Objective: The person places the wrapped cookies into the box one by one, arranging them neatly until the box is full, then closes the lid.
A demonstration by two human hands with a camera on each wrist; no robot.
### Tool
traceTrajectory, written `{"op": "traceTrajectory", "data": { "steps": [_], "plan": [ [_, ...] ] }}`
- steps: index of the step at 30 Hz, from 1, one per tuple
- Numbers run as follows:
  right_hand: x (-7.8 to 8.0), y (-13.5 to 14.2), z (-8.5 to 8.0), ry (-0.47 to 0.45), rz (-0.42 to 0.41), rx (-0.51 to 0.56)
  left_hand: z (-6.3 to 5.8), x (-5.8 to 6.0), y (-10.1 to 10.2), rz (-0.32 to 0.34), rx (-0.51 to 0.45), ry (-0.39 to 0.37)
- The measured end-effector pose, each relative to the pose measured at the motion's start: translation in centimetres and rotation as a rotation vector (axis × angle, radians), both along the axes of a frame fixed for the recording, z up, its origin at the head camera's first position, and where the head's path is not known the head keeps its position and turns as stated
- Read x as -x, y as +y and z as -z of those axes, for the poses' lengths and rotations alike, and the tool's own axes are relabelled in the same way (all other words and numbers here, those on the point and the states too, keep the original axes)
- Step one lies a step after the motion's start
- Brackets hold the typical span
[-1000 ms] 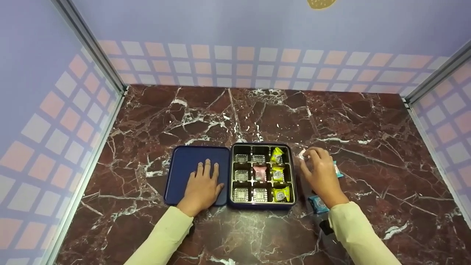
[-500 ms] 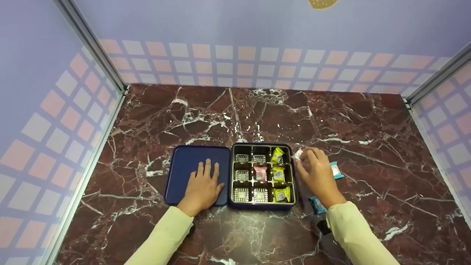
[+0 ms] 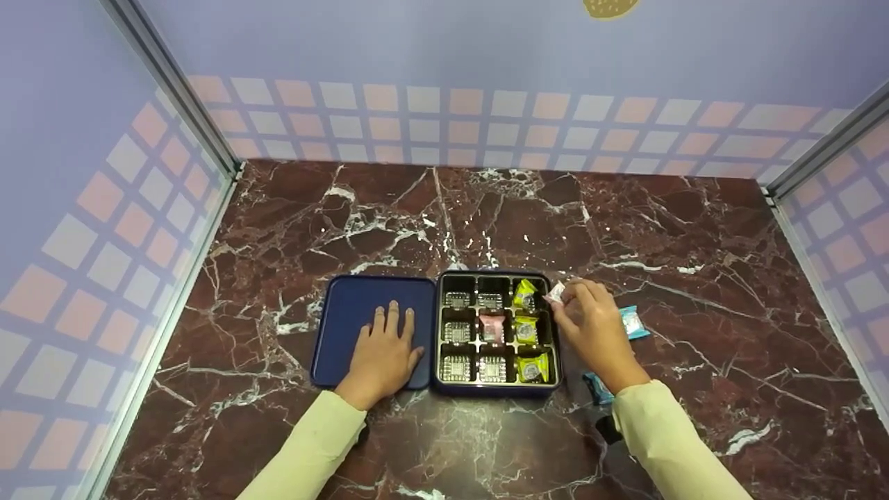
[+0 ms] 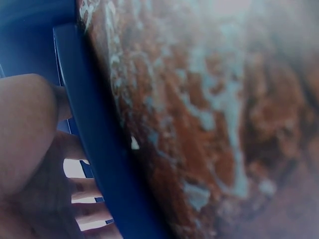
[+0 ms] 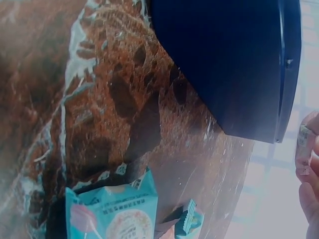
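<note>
R hand (image 3: 594, 330) pinches a pink-white candy (image 3: 555, 292) near the tin's (image 3: 496, 392) back right corner; L hand (image 3: 380, 357) lies flat, fingers a bit spread, on the lid (image 3: 340, 312). Imo pinch lightly n clear the edge b4 lowering, tbh.

Right hand (image 3: 597, 332), pinched candy (image 3: 556, 292), closer to box (image 3: 496, 391)

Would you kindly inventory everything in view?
Marbled tabletop: one, dark red, underneath.
Patterned panels: three, lilac, back and sides.
Square compartment box: one, navy, centre.
Square lid: one, navy, left of box.
Boxed wrapped sweets: three, yellow-green, right column.
Central sweet: one, pink, middle compartment.
Pinched sweet: one, pale pink, beside box.
Loose sweets: at least two, turquoise, right of box.
Long sleeves: two, pale yellow, foreground.
Left hand: one, on lid.
Right hand: one, holding pinched sweet.
</note>
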State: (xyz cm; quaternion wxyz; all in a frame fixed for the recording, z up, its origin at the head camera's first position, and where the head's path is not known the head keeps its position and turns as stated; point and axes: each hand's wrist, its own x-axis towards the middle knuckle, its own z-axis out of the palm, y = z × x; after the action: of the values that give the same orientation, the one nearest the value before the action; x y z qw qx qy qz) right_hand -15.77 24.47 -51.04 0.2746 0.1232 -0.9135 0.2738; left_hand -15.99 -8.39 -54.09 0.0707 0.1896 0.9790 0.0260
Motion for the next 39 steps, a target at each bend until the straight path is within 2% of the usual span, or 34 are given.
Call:
{"op": "traceTrajectory", "data": {
  "steps": [15,28,39],
  "plan": [
    [0.1,-0.9,-0.1,-0.019,-0.003,-0.007,-0.2,-0.2,0.0,-0.005,-0.024,-0.009],
    [0.0,-1.7,-0.4,-0.041,-0.005,0.012,-0.1,-0.2,0.1,-0.009,-0.003,-0.014],
    [0.1,-2.0,-1.0,-0.015,-0.031,-0.017,-0.1,0.0,0.1,-0.015,-0.013,-0.022]
  ]
}}
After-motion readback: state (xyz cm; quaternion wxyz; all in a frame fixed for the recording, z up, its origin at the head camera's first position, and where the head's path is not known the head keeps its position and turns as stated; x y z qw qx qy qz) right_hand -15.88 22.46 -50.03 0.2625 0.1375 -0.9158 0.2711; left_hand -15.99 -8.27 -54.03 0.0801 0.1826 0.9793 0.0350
